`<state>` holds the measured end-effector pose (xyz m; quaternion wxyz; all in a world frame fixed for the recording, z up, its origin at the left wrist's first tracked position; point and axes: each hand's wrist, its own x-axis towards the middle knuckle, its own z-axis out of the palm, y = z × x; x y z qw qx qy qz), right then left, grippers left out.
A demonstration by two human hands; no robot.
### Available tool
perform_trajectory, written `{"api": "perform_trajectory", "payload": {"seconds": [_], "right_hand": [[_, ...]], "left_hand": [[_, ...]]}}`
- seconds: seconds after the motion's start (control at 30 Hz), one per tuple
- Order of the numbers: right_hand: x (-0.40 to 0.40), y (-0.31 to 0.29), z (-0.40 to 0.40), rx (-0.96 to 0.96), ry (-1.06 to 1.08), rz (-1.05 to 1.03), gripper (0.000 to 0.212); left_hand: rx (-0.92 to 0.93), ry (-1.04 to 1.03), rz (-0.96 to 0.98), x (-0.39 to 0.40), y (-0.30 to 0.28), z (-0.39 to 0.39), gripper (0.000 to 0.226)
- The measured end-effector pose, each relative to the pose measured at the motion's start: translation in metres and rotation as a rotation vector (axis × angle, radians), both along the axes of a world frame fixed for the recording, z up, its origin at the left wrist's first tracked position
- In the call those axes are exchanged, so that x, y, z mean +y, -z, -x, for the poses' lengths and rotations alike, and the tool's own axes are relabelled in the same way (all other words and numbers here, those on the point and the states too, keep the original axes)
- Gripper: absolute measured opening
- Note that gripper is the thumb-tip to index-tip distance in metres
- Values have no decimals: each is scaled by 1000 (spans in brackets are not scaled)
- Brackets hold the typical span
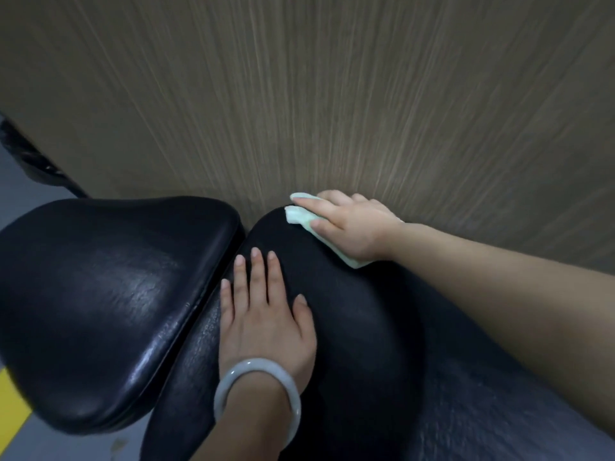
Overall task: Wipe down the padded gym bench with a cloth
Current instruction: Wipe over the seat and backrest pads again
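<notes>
The black padded bench has two cushions: a long back pad running toward me and a wider seat pad on the left, with a narrow gap between them. A pale green cloth lies at the far end of the long pad, close to the wall. My right hand lies flat on the cloth and presses it onto the pad, fingers pointing left. With straight fingers, my left hand rests flat on the same pad near the gap; a pale bangle circles its wrist.
A wood-grain wall panel stands directly behind the bench, touching distance from the cloth. Grey floor with a yellow marking shows at the left. A dark metal frame part runs along the upper left.
</notes>
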<state>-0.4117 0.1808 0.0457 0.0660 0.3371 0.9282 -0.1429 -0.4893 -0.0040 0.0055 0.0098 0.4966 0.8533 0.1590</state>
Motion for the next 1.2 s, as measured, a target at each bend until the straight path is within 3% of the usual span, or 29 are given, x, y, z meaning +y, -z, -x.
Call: {"api": "perform_trajectory", "payload": {"seconds": [0.43, 0.5, 0.6, 0.8, 1.2], "right_hand": [[-7, -6, -116, -75, 179, 0, 50], [-7, -7, -108, -93, 192, 9, 51], [-2, -7, -82, -93, 183, 13, 51], [4, -3, -39, -2, 164, 64, 47], [-27, -8, -175, -5, 484, 8, 47]], "left_hand": [[-5, 0, 175, -1, -18, -4, 77], [71, 33, 129, 3, -15, -11, 79], [46, 117, -38, 12, -11, -40, 64], [-39, 215, -32, 16, -3, -93, 66], [63, 172, -85, 15, 4, -96, 64]]}}
